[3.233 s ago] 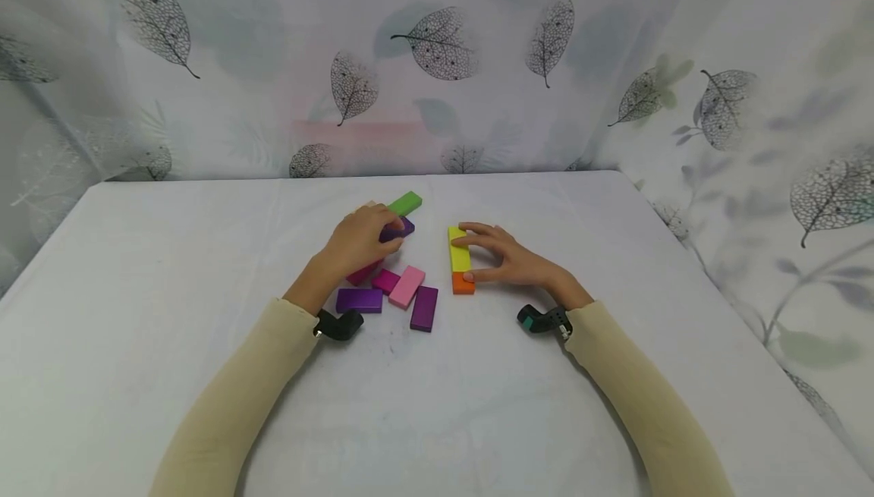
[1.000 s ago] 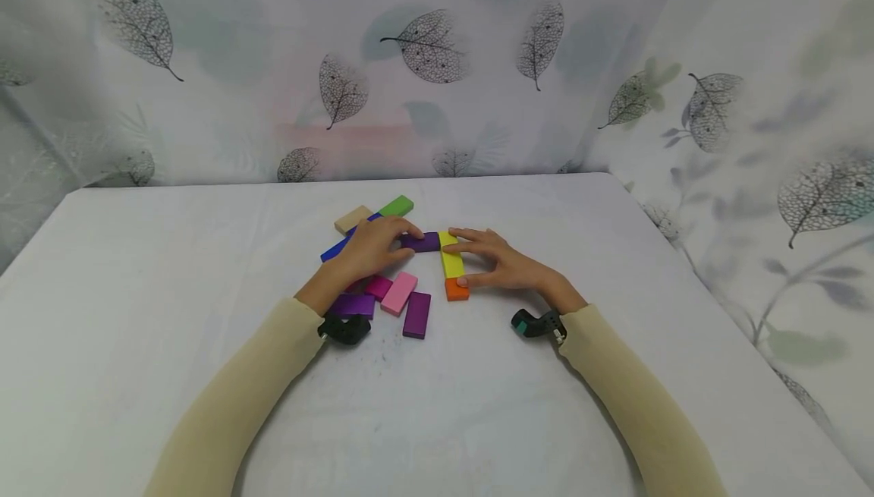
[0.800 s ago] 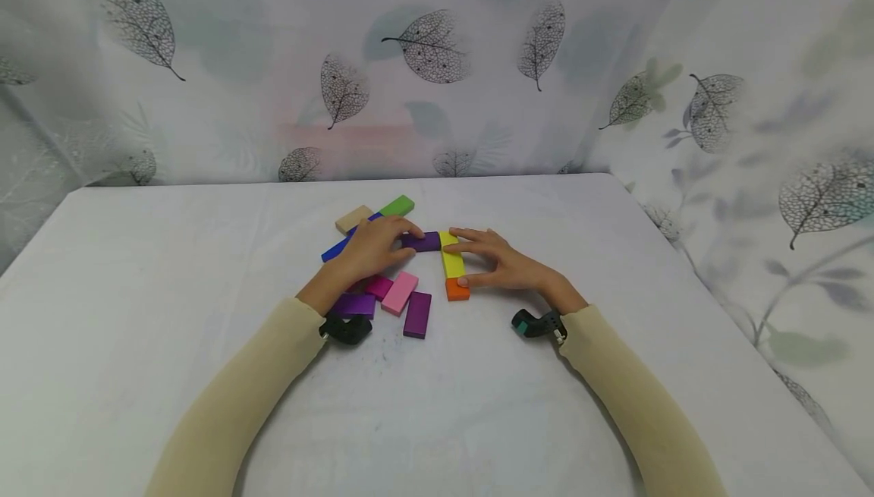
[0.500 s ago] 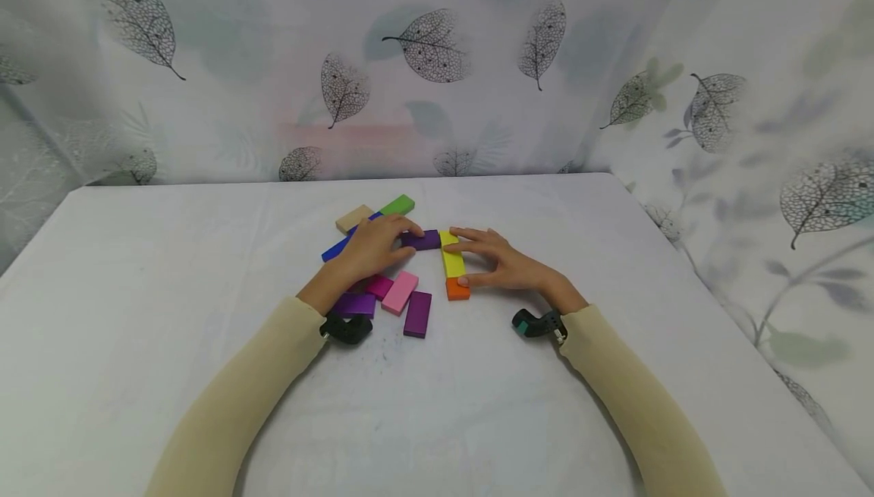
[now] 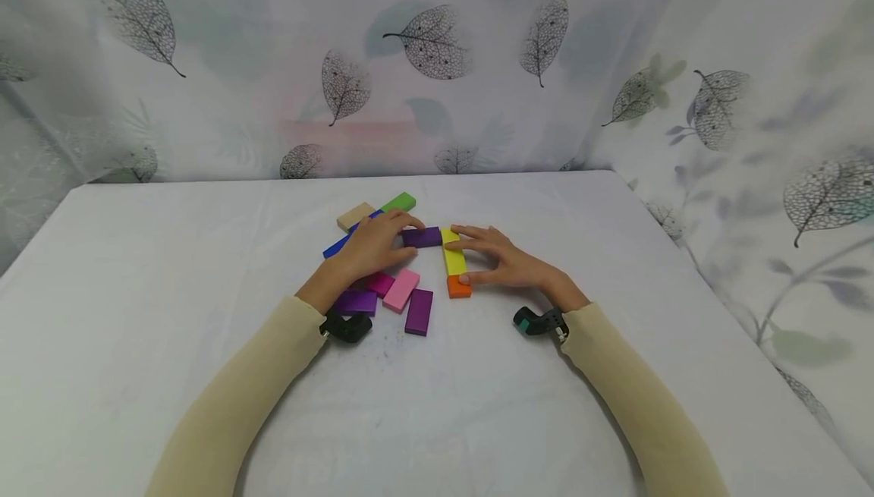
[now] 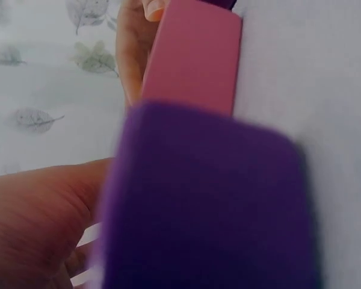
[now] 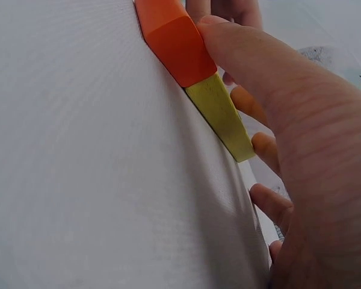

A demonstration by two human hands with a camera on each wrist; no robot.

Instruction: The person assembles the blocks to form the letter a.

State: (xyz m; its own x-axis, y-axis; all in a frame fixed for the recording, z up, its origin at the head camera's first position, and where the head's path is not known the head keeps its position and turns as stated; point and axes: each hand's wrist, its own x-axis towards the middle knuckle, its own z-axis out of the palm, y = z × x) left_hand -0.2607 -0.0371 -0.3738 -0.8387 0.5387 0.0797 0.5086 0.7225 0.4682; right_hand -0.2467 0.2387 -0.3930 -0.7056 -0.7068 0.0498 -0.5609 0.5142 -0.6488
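In the head view my left hand (image 5: 375, 245) holds a dark purple block (image 5: 423, 237) at its left end, index finger over the far side and thumb at the near side. That block lies crosswise, its right end up against the far part of a yellow block (image 5: 454, 260). An orange block (image 5: 460, 287) sits end to end with the yellow one. My right hand (image 5: 505, 258) touches both: fingers on the yellow block, thumb on the orange block's edge. The right wrist view shows the thumb against the orange block (image 7: 180, 51) and fingertips beside the yellow block (image 7: 222, 114).
Left of the row lie a pink block (image 5: 401, 290), a plum block (image 5: 419, 312), a magenta block (image 5: 381, 284) and a violet block (image 5: 356, 303). Behind the left hand are blue (image 5: 334, 246), tan (image 5: 355, 215) and green (image 5: 399, 202) blocks. A white cloth (image 5: 437, 421) covers the table.
My left hand has brought the dark purple block rightward and toward me from beside the green block, turning it crosswise against the yellow one. Over the last second both hands have stayed nearly still.
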